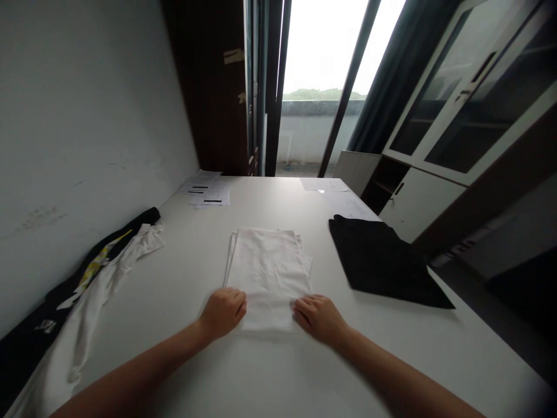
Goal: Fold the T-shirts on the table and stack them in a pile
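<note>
A folded white garment (265,273) lies flat on the white table, roughly a rectangle, with layers of cloth peeking out along its left and right sides. At its near left corner is my left hand (224,312), fingers curled closed on the edge. My right hand (321,316) grips the near right edge in the same way, its thumb tucked under and partly hidden. Light creases run across the top of the cloth.
Folded black cloth (383,261) lies on the right of the white table (282,383). Along the left wall are white clothing (91,307) and black clothing (26,325) with a yellow print. Paper sheets (209,188) lie at the far left, more papers (343,200) far right. A cabinet (426,197) stands beyond.
</note>
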`<state>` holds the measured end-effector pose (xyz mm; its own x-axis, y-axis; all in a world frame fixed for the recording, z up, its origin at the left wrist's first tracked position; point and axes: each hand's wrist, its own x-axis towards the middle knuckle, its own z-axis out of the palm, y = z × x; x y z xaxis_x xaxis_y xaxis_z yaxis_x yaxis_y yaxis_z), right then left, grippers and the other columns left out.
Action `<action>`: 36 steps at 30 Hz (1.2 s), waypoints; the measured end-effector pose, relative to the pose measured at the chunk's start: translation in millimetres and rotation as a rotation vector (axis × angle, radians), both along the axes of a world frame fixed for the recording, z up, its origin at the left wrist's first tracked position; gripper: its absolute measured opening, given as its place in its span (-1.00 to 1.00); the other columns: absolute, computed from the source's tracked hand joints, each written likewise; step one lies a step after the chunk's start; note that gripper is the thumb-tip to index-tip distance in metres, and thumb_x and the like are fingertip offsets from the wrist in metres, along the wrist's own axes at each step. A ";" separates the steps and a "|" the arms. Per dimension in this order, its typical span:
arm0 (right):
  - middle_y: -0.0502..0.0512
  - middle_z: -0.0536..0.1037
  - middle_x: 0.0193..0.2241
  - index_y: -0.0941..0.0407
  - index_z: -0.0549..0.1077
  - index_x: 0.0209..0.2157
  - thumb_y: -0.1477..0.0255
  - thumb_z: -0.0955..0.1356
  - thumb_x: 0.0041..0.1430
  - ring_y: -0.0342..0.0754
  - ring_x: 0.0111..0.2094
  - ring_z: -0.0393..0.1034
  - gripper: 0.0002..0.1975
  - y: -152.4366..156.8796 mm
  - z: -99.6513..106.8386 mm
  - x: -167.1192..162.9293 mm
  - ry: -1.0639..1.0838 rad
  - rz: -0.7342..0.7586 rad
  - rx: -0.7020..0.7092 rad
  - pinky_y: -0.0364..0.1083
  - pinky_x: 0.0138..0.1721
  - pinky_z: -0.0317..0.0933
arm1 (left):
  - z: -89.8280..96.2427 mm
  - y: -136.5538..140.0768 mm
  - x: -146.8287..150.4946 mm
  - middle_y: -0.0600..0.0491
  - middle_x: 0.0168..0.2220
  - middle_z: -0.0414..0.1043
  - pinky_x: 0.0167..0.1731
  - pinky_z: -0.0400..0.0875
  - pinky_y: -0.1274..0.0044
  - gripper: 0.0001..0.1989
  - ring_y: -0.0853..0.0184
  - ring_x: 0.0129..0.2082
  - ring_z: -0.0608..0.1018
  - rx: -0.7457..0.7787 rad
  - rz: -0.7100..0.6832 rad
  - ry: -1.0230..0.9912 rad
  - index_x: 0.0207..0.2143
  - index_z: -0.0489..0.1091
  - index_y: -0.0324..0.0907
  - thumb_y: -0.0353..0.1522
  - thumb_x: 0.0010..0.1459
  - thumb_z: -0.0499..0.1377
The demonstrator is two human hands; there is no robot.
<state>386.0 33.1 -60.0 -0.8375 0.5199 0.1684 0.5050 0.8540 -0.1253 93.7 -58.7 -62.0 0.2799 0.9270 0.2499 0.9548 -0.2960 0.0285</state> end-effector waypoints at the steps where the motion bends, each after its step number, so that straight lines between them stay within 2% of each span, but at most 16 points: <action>1: 0.06 0.58 -0.44 0.10 0.47 -0.34 0.37 0.22 0.43 -0.08 -0.41 0.45 -0.72 0.8 0.6 0.4 -0.006 -0.010 0.008 -0.10 -0.27 0.13 | 0.5 -0.6 -0.1 0.04 -0.41 0.46 -0.30 0.29 0.42 -0.80 0.26 -0.36 0.50 -0.004 -0.015 0.004 -0.41 0.34 -0.15 -0.41 0.33 0.07; 4: 0.04 0.59 -0.42 0.09 0.46 -0.35 0.38 0.25 0.41 -0.09 -0.40 0.46 -0.75 -4.0 3.1 -20.2 -0.027 0.067 0.014 -0.10 -0.27 0.12 | 4.1 5.2 15.1 0.03 -0.41 0.46 -0.29 0.30 0.42 -0.82 0.25 -0.35 0.50 -0.028 -0.073 0.002 -0.40 0.34 -0.15 -0.38 0.32 0.10; 7: 0.03 0.60 -0.43 0.10 0.45 -0.35 0.38 0.28 0.38 -0.10 -0.42 0.45 -0.80 -11.3 1.8 -40.7 -0.028 0.189 -0.004 -0.11 -0.29 0.12 | 4.7 8.1 26.8 0.04 -0.38 0.47 -0.29 0.30 0.43 -0.82 0.25 -0.34 0.50 -0.072 -0.202 -0.016 -0.37 0.34 -0.14 -0.26 0.26 0.18; 10: 0.01 0.58 -0.47 0.10 0.43 -0.37 0.38 0.28 0.38 -0.12 -0.46 0.43 -0.78 -10.9 -0.9 -31.1 -0.042 0.266 -0.009 -0.11 -0.32 0.10 | 3.0 0.7 12.2 0.04 -0.38 0.47 -0.29 0.32 0.43 -0.68 0.24 -0.34 0.51 -0.119 -0.286 -0.009 -0.39 0.32 -0.14 -0.10 0.21 0.25; 14: 0.01 0.56 -0.51 0.10 0.43 -0.40 0.37 0.28 0.39 -0.13 -0.48 0.42 -0.75 -3.3 2.5 -9.8 -0.087 0.313 -0.032 -0.11 -0.35 0.08 | 7.2 -6.1 -11.2 0.06 -0.43 0.47 -0.32 0.32 0.45 -0.55 0.26 -0.40 0.51 -0.184 -0.249 0.010 -0.44 0.31 -0.13 0.04 0.20 0.24; 17: 0.02 0.58 -0.49 0.11 0.45 -0.39 0.35 0.26 0.41 -0.13 -0.47 0.43 -0.73 -4.3 7.4 -22.2 -0.085 0.289 -0.048 -0.12 -0.34 0.09 | 12.6 0.0 -1.5 0.07 -0.44 0.48 -0.32 0.33 0.46 -0.56 0.26 -0.41 0.53 -0.207 -0.246 0.019 -0.44 0.33 -0.13 0.04 0.20 0.25; 21: 0.03 0.60 -0.43 0.10 0.47 -0.35 0.29 0.27 0.43 -0.12 -0.43 0.46 -0.71 -13.1 9.0 -40.3 -0.064 0.291 -0.068 -0.11 -0.29 0.12 | 15.5 5.6 15.5 0.06 -0.39 0.52 -0.27 0.35 0.46 -0.62 0.25 -0.36 0.56 -0.189 -0.309 0.001 -0.39 0.38 -0.12 -0.02 0.22 0.26; 26: 0.01 0.57 -0.47 0.10 0.46 -0.38 0.24 0.28 0.43 -0.13 -0.46 0.42 -0.68 -12.4 12.6 -14.3 -0.078 0.263 -0.158 -0.13 -0.34 0.09 | 22.3 4.5 -5.1 0.12 -0.44 0.47 -0.33 0.31 0.49 -0.67 0.30 -0.39 0.52 -0.263 -0.336 -0.042 -0.43 0.33 -0.12 -0.12 0.22 0.31; 28: 0.00 0.54 -0.48 0.10 0.43 -0.41 0.26 0.28 0.43 -0.14 -0.46 0.38 -0.68 -7.5 14.3 -11.3 -0.019 0.192 -0.195 -0.14 -0.35 0.08 | 27.0 10.1 -6.3 0.12 -0.43 0.45 -0.30 0.32 0.49 -0.71 0.31 -0.38 0.49 -0.240 -0.290 -0.076 -0.45 0.31 -0.13 -0.21 0.29 0.24; 31: 0.00 0.49 -0.45 0.10 0.41 -0.41 0.35 0.25 0.45 -0.13 -0.42 0.35 -0.69 4.1 13.6 -28.6 0.112 0.014 -0.192 -0.15 -0.33 0.10 | 31.3 25.0 11.3 0.04 -0.33 0.46 -0.19 0.36 0.43 -0.77 0.25 -0.25 0.49 -0.126 -0.179 -0.101 -0.40 0.35 -0.13 -0.29 0.35 0.16; 34: 0.05 0.49 -0.36 0.10 0.43 -0.37 0.37 0.27 0.41 -0.06 -0.28 0.36 -0.76 22.9 9.9 -52.5 0.133 -0.023 -0.109 -0.12 -0.19 0.16 | 26.8 42.0 30.4 -0.03 -0.19 0.47 -0.07 0.38 0.33 -0.87 0.16 -0.11 0.48 -0.060 -0.103 -0.083 -0.28 0.41 -0.14 -0.29 0.32 0.17; 36: 0.14 0.51 -0.24 0.11 0.47 -0.28 0.34 0.28 0.40 0.01 -0.14 0.35 -0.80 39.5 7.5 -59.8 0.109 -0.057 -0.037 -0.05 -0.05 0.18 | 18.1 53.5 30.7 -0.09 -0.02 0.46 0.06 0.36 0.27 -0.84 0.12 0.03 0.46 -0.035 -0.062 -0.092 -0.13 0.43 -0.14 -0.27 0.31 0.18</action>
